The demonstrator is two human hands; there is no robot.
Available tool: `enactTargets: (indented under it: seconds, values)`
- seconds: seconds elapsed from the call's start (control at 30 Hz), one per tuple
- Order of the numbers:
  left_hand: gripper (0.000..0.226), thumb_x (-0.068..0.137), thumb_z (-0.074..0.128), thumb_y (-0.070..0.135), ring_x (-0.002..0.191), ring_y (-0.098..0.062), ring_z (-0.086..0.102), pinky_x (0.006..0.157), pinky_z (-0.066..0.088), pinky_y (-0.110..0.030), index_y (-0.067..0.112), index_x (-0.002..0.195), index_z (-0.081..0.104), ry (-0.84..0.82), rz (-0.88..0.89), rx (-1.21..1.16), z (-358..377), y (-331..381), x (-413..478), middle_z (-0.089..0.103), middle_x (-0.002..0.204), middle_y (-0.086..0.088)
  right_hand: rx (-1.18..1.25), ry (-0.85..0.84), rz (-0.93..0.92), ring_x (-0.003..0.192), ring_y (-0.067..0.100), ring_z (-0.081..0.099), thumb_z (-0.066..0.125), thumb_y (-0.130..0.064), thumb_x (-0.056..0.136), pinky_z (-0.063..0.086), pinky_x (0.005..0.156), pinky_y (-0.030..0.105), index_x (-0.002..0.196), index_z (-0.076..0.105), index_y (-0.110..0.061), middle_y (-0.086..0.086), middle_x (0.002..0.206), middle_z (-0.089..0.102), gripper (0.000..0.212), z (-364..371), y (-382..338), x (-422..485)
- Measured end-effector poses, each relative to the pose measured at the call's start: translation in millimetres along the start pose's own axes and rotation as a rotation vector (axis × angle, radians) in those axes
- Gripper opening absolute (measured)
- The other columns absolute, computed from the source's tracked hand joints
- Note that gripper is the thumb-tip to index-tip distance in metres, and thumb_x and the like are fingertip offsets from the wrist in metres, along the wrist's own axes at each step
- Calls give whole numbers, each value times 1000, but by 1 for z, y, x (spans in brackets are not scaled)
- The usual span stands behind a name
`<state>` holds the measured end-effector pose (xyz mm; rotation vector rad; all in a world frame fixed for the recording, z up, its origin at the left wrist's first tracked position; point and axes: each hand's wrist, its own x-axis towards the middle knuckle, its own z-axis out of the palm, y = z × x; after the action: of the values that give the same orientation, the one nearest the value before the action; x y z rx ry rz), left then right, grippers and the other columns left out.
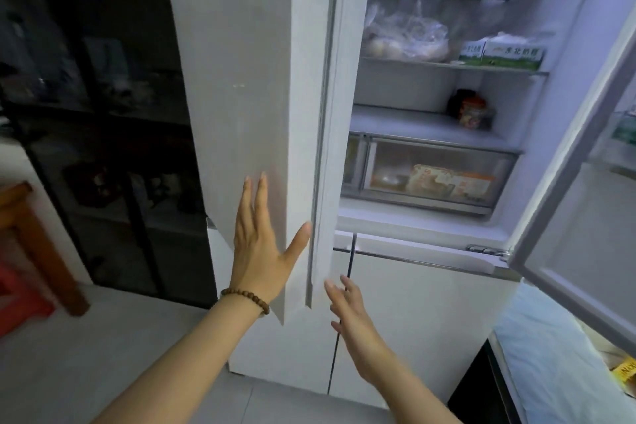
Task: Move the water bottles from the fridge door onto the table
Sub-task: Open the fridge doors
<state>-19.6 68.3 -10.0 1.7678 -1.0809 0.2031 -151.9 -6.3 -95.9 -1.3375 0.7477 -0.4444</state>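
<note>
A white fridge stands in front of me with both upper doors swung out. My left hand point(261, 244), a bead bracelet on its wrist, lies flat with spread fingers on the outer face of the left fridge door point(241, 79), thumb at the door's edge. My right hand point(347, 306) hovers open just below and right of that door's lower corner, holding nothing. The right fridge door point(581, 203) stands open at the right; its shelf holds something greenish, too blurred to name. No water bottle can be made out. The left door's inner side is hidden.
Inside the fridge point(430, 120) are plastic bags of food, milk cartons, a red jar and a clear drawer. A dark glass cabinet point(103, 113) stands at the left, with a wooden stool point(38, 244) in front. A counter with light blue cloth point(537, 337) is at lower right.
</note>
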Motion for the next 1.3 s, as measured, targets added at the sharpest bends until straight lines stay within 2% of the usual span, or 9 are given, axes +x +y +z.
enactTargets:
  seconds: [0.3, 0.53, 0.67, 0.77, 0.83, 0.93, 1.03, 1.2, 1.3]
  values:
    - [91, 74, 41, 71, 141, -5, 0, 113, 16, -41, 43, 141, -14, 185, 15, 73, -115, 58, -12, -10, 154, 16, -72, -91, -352, 141, 10, 22, 45, -66, 80, 21, 114, 36, 147, 13, -39, -14, 153, 21, 79, 48, -152, -39]
    - [95, 71, 39, 72, 143, -17, 4, 113, 19, -45, 40, 141, -17, 202, -66, 120, -187, 60, 9, -12, 155, 12, -143, -248, -431, 143, 2, 11, 26, -82, 76, 11, 120, 44, 146, 12, -45, -23, 156, 12, 81, 138, -170, -64]
    - [104, 67, 42, 73, 144, -23, 3, 113, 18, -46, 35, 141, -20, 190, -136, 134, -217, 45, 23, -15, 155, 6, -216, -302, -440, 130, 5, 38, 21, -63, 92, 29, 110, 34, 133, 42, -44, -18, 142, 41, 50, 155, -179, -68]
    - [114, 62, 46, 76, 143, -24, -6, 116, 12, -50, 31, 141, -23, 228, -198, 151, -235, 30, 33, -22, 154, 3, -278, -152, -591, 116, 5, 49, 23, -56, 94, 37, 103, 32, 117, 57, -37, -9, 125, 54, 45, 167, -203, -67]
    - [119, 61, 49, 76, 142, -24, -14, 116, 3, -50, 27, 141, -25, 259, -218, 188, -246, 21, 40, -27, 152, 1, -251, -103, -686, 118, 4, 48, 26, -53, 95, 34, 106, 32, 119, 55, -35, -9, 124, 54, 43, 182, -222, -63]
    - [127, 57, 53, 76, 142, -24, -18, 116, -3, -49, 22, 142, -23, 291, -214, 218, -264, 10, 53, -26, 153, -1, -327, -141, -727, 132, 3, 34, 23, -49, 97, 22, 113, 26, 135, 43, -31, -10, 143, 41, 47, 206, -239, -47]
    - [127, 59, 57, 74, 143, -24, -12, 116, 0, -49, 17, 143, -20, 318, -193, 279, -283, -9, 65, -20, 155, -5, -497, -203, -716, 139, 1, 20, 21, -52, 95, 13, 113, 23, 144, 32, -28, -10, 153, 27, 55, 232, -240, -30]
    - [117, 69, 58, 63, 143, -20, -13, 116, 5, -42, 19, 142, -21, 291, -186, 237, -318, -47, 79, -21, 154, -1, -673, -224, -794, 142, 3, 19, 24, -55, 94, 11, 119, 33, 142, 34, -35, -12, 153, 29, 53, 268, -230, -8]
    - [112, 72, 62, 55, 144, -18, -8, 114, 10, -41, 24, 144, -18, 284, -205, 122, -335, -62, 84, -18, 155, 4, -716, -223, -829, 138, 3, 23, 25, -49, 97, 12, 115, 27, 140, 36, -36, -11, 150, 32, 46, 287, -230, -2]
